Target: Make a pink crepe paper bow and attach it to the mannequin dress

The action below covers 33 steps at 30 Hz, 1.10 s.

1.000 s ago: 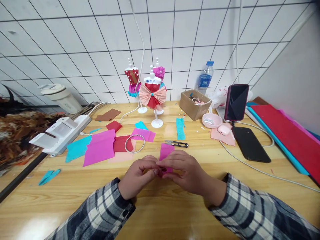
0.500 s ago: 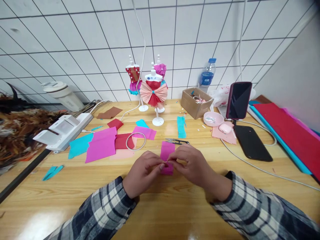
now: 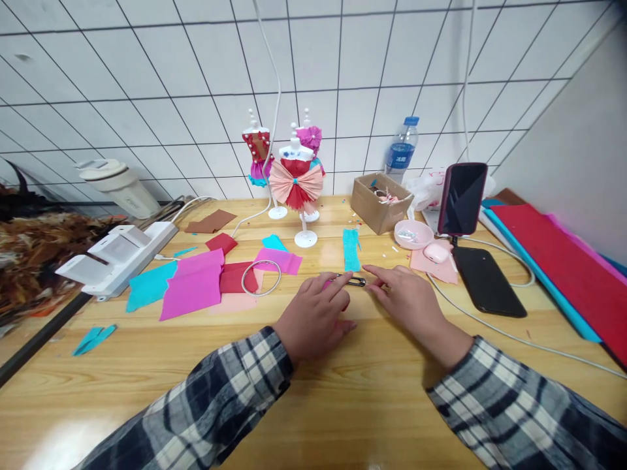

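My left hand (image 3: pixel 316 316) lies palm down with its fingers stretched out, covering most of a small magenta crepe paper strip (image 3: pixel 328 284). Its fingertips reach across the thread snips (image 3: pixel 356 281), whose black handle end shows. To their right, my right hand (image 3: pixel 409 297) has thumb and index finger apart, close to the handle, with nothing visible between them. A turquoise paper strip (image 3: pixel 351 250) lies just beyond both hands. Behind it stand small white dress forms, the front one wearing a red top with a pink paper bow (image 3: pixel 296 184).
Left of my hands lie a metal ring (image 3: pixel 261 278), a large magenta sheet (image 3: pixel 192 287) and other paper pieces. A cardboard box (image 3: pixel 381 205), pink dish (image 3: pixel 414 234), propped phone (image 3: pixel 462 199) and black phone (image 3: pixel 492 282) stand or lie at right. A white cable crosses there.
My hands have parted from a pinch over the magenta strip. The left has moved right and flattened over strip and snips; the right has shifted right and opened. The view has shifted slightly.
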### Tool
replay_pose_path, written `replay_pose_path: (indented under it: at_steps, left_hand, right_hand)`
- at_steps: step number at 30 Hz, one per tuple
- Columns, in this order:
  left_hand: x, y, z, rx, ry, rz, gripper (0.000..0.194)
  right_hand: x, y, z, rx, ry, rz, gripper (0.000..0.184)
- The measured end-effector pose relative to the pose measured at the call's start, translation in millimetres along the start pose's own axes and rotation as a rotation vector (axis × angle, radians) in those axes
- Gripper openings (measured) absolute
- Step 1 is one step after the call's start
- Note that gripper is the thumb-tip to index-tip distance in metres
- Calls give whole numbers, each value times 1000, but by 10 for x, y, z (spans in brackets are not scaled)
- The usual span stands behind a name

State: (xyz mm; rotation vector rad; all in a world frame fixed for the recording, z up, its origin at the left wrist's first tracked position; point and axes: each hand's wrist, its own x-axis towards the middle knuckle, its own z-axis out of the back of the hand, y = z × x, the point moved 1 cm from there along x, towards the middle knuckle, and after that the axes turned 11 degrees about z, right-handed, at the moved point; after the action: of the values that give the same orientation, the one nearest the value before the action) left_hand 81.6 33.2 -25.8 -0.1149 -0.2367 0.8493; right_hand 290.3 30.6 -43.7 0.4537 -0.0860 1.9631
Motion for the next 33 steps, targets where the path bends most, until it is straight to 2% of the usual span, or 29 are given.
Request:
replay_pose_path:
  at_steps: [3, 9, 14, 18, 22, 26, 30, 31, 33]
  left_hand:
    - [131, -23, -82, 33, 7, -34, 23]
    - [159, -29, -200, 72, 54, -59, 29]
    - [187, -30, -219, 74, 58, -29, 29]
    - [188, 1, -221, 52, 69, -24, 27]
    - [184, 41, -216, -44, 94, -16, 21]
    - [198, 9, -154, -133, 58, -3, 15]
    - [153, 62, -37, -175, -20, 18, 13]
    - [118, 115, -12, -170, -15, 15, 14]
    - [14, 257, 21, -138, 71, -34, 18]
  right_hand:
    - [9, -18, 9, -6, 26, -24, 27]
    - [28, -29, -7, -16, 85, -38, 22]
    - [49, -31, -34, -18, 119, -33, 22]
    - [41, -137, 0, 8, 148, -30, 21]
    - [12, -223, 66, 31, 93, 16, 32]
    - [26, -116, 36, 78, 31, 77, 36]
    - [60, -9, -47, 122, 19, 50, 61]
    - [57, -5, -45, 131, 0, 44, 65]
    - [35, -7, -6, 159, -55, 57, 60]
